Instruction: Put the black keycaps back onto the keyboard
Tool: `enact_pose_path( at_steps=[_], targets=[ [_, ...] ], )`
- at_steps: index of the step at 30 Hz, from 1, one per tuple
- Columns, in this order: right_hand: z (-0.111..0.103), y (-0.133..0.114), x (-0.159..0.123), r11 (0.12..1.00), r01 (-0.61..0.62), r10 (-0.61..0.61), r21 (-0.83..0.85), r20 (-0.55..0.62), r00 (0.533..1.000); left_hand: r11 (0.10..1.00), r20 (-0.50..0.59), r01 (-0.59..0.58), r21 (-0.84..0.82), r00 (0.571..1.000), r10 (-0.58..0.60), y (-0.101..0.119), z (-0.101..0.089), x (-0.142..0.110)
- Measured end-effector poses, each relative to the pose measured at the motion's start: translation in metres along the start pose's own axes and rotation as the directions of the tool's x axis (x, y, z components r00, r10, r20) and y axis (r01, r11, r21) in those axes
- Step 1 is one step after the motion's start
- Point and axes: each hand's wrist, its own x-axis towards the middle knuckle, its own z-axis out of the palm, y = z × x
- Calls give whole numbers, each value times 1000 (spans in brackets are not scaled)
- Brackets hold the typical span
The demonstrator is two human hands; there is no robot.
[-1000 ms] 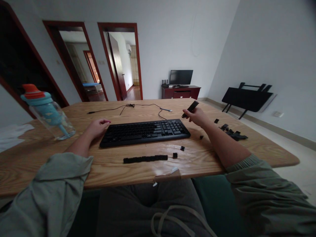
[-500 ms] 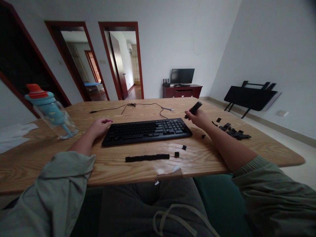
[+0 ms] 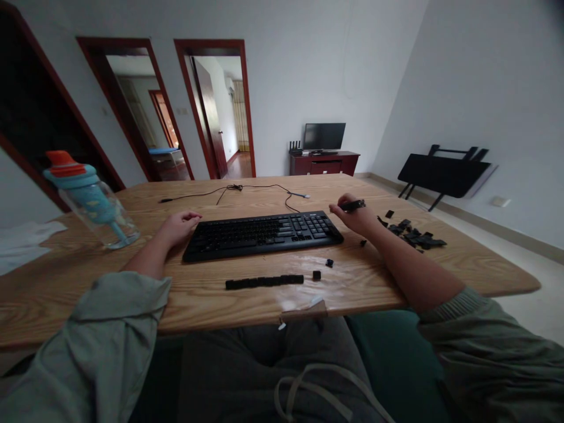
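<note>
Tipped flatter now, the dark stick in the right hand has swung down from its steeper slant in the earlier frame. In the head view, the right hand has its fingers closed around the stick, just past the far right corner of the black keyboard. The left hand rests by the keyboard's left end with its fingers curled (I cannot tell if it pinches something tiny).

The keyboard sits on the wooden bench, its long side running left to right between the two hands. Its number keys are nearest the right hand, and so is the pile of loose black bits, which lies to the right of that hand, past the wrist. A row of black keys lies on the near side of the keyboard, almost in line with it. One lone key sits just right of the row. A thin cord lies behind the keyboard, and a blue bottle stands off to the left.
</note>
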Motion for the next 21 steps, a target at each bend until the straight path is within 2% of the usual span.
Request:
enact_pose_path(
  at_steps=[5, 8, 11, 13, 15, 17, 21],
  targets=[
    [-12, 7, 4, 986, -33, 43, 165, -59, 997, 1000, -14, 16, -3, 1000, -16, 11, -1, -5],
    [-17, 10, 5, 981, -45, 61, 188, -82, 995, 999, -8, 10, 40, 1000, -10, 17, -2, -9],
    [-15, 9, 3, 981, -32, 33, 192, 1, 999, 999, -18, -14, 50, 1000, 15, 19, -2, -11],
    [-12, 6, 2, 982, 28, -43, 184, 76, 996, 999, -14, -25, 46, 1000, 25, 17, -2, -11],
    [-11, 6, 4, 984, 131, -144, 122, 108, 984, 999, 4, -27, 43, 1000, 27, 14, -1, -9],
    [-15, 9, 12, 982, 189, -186, -11, 105, 977, 999, 9, -30, 33, 1000, 30, 10, 0, -6],
    [-29, 27, 46, 946, 60, -24, -319, 118, 993, 999, 0, -32, 39, 999, 32, 7, 0, -4]
  ],
)
